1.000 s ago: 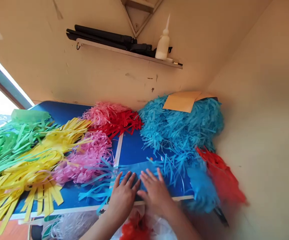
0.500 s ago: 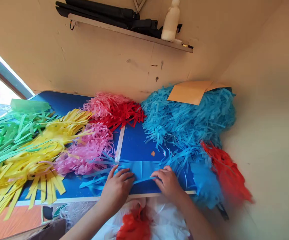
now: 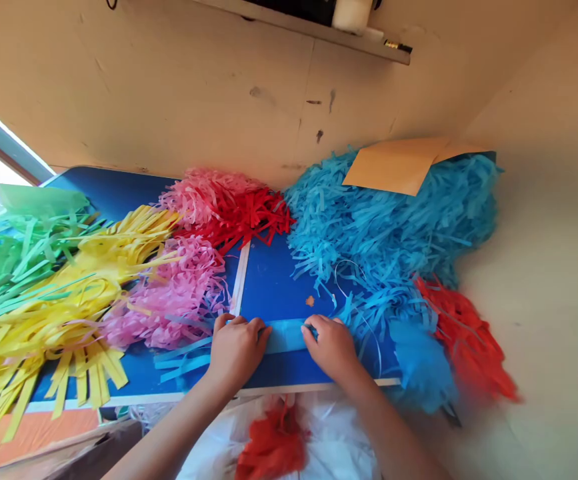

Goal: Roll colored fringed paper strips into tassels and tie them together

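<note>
A fringed sheet of blue tissue paper (image 3: 286,337) lies on the blue table (image 3: 279,280) near its front edge. Its plain middle band shows between my hands, narrow and folded, while cut strips fan out to both sides. My left hand (image 3: 239,350) is closed on the left part of the band, thumb against the fingers. At the right part, my right hand (image 3: 331,343) pinches the paper between thumb and curled fingers. The fingertips are partly hidden. Beyond my right hand rests a big heap of shredded blue tissue paper (image 3: 383,220).
Pink (image 3: 169,307), red (image 3: 249,220), yellow (image 3: 103,267) and green fringes (image 3: 23,260) cover the left side. Brown paper (image 3: 393,163) tops the blue heap. A red fringe (image 3: 469,340) hangs at the right edge. A wall shelf (image 3: 309,30) is above. A thin white string (image 3: 353,303) curls on the table.
The blue paper's middle band has become narrower, its near edge turned over toward the far side. My hands have closed around it. The view has tilted downward.
</note>
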Action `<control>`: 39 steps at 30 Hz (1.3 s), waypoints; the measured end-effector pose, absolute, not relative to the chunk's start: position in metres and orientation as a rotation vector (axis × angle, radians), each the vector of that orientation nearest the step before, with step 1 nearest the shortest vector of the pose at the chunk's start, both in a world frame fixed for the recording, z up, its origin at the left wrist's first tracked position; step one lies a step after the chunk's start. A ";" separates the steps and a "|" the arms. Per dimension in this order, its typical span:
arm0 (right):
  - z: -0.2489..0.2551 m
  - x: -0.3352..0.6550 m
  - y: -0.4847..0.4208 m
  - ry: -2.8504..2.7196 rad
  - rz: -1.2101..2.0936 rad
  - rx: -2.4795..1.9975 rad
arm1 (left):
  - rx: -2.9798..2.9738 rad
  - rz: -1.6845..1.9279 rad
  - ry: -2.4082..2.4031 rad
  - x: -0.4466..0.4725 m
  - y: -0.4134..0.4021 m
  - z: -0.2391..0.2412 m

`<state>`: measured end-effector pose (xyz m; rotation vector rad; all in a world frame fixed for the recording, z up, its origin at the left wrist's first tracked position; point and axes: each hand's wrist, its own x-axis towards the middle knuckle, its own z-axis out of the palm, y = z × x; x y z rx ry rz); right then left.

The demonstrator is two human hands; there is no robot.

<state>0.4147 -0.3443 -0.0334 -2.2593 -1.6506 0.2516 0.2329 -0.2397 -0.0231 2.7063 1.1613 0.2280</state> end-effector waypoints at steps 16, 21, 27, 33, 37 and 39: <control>-0.038 0.415 -0.344 -1.547 0.217 -2.330 | 2.821 0.137 1.216 0.241 -0.236 -0.024; -0.038 0.416 -0.343 -1.514 0.264 -2.334 | 2.815 0.117 1.224 0.240 -0.236 -0.024; -0.036 0.418 -0.341 -1.475 0.327 -2.357 | 2.828 0.171 1.213 0.240 -0.238 -0.023; -0.027 0.415 -0.340 -1.553 -0.001 -2.297 | 3.057 0.454 0.644 0.240 -0.235 -0.025; -0.019 0.417 -0.345 -1.695 -0.091 -2.241 | 3.076 0.225 0.252 0.235 -0.230 -0.019; -0.016 0.418 -0.348 -1.906 -0.002 -2.075 | 3.034 0.163 0.255 0.233 -0.232 -0.010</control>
